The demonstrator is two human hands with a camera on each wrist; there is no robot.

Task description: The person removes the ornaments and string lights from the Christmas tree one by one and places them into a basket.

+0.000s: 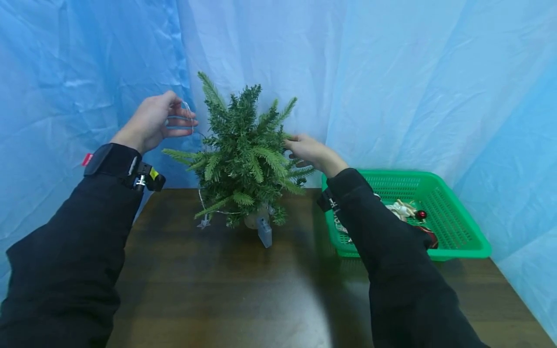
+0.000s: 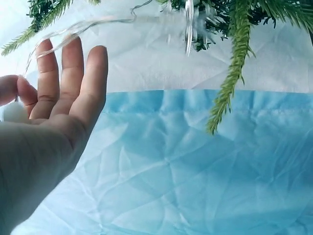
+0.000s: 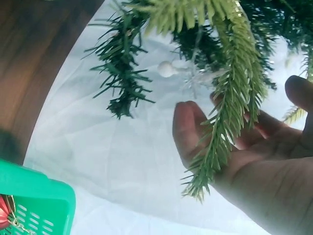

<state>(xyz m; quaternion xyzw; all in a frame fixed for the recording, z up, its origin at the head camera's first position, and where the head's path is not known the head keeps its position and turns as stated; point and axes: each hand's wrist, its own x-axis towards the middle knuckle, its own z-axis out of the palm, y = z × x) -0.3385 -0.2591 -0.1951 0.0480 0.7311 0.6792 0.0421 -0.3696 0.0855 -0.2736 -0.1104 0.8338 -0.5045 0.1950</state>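
A small artificial Christmas tree (image 1: 243, 150) stands on the dark wooden table. Left of it, my left hand (image 1: 158, 118) pinches a thin string-light wire (image 2: 88, 24) between thumb and forefinger, the other fingers spread. A white ball (image 2: 15, 112) shows by that thumb. On the tree's right side my right hand (image 1: 311, 151) reaches in among the branches, its fingers loosely bent behind a light green branch (image 3: 230, 103). Close to those fingertips hang a white ball (image 3: 167, 69) and a clear ornament (image 3: 195, 81) on the wire. A clear star (image 1: 203, 223) dangles low on the left.
A translucent battery box (image 1: 264, 233) hangs at the tree's base. Right of the tree, partly behind my right sleeve, sits a green plastic basket (image 1: 461, 212) holding a red ball (image 1: 420, 215) and other ornaments. Blue and white cloth (image 1: 391, 87) drapes behind the table.
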